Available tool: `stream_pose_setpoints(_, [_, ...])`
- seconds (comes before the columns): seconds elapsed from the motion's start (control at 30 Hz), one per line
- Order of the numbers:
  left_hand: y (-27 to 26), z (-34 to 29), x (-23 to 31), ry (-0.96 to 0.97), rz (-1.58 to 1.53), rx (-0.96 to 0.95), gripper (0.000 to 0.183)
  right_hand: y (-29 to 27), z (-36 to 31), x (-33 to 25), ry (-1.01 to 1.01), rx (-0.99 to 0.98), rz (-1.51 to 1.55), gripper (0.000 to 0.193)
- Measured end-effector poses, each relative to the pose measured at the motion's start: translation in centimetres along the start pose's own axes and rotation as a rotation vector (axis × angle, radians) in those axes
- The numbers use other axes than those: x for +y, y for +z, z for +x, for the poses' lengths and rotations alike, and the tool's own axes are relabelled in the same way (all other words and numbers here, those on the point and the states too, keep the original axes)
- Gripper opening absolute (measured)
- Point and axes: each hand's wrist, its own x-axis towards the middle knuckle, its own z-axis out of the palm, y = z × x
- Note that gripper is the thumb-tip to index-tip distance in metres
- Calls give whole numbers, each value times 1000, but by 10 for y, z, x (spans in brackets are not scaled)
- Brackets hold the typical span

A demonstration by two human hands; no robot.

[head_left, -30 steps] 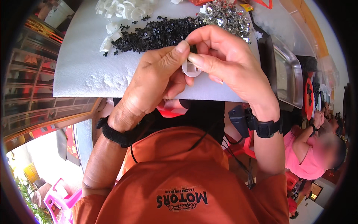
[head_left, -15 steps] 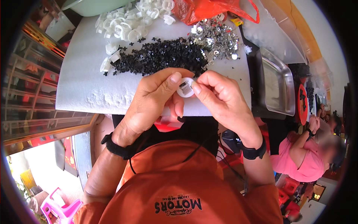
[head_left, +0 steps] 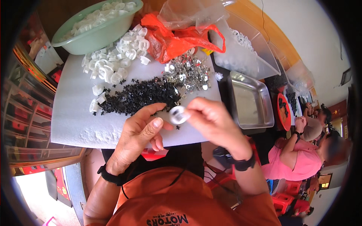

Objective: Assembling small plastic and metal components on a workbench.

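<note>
Between the thumb and fingers of my right hand (head_left: 211, 122) is a small round white plastic part (head_left: 178, 115) with a dark spot in its middle, blurred by motion. My left hand (head_left: 141, 130) is beside it, thumb and fingers apart, with nothing in it. Just beyond the hands lies a heap of small black cross-shaped pieces (head_left: 132, 96). A pile of small shiny metal pieces (head_left: 188, 73) adjoins it on the right. Farther back on the left are heaped white plastic parts (head_left: 109, 67) like the one I hold. All of these rest on a white foam-covered tabletop (head_left: 75, 126).
A green basin (head_left: 75, 47) of white parts stands at the far left. Behind the metal pieces lie a red plastic bag (head_left: 166, 47) and a clear bin (head_left: 245, 56). On the right sits a steel tray (head_left: 252, 105); beyond it, a person in pink (head_left: 290, 160) sits near a red tray (head_left: 283, 113).
My right hand has drawn the white part away from my left hand, whose fingers have let go of it. The head view has shifted, bringing the green basin and clear bin further in.
</note>
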Motion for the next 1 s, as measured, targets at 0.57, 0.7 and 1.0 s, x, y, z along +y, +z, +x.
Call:
stream_pose_setpoints(0.57, [-8,2,-8,0,-70,-24,34,-75,48,-32,16,139,-261,25])
stream_pose_setpoints(0.7, [-10,4,-12,22,-67,-37,34,-18,75,-36,-133,-75,-378,31])
stream_pose_setpoints(1.0, [-10,5,-14,49,-101,-71,36,25,156,-26,-238,-68,-845,36])
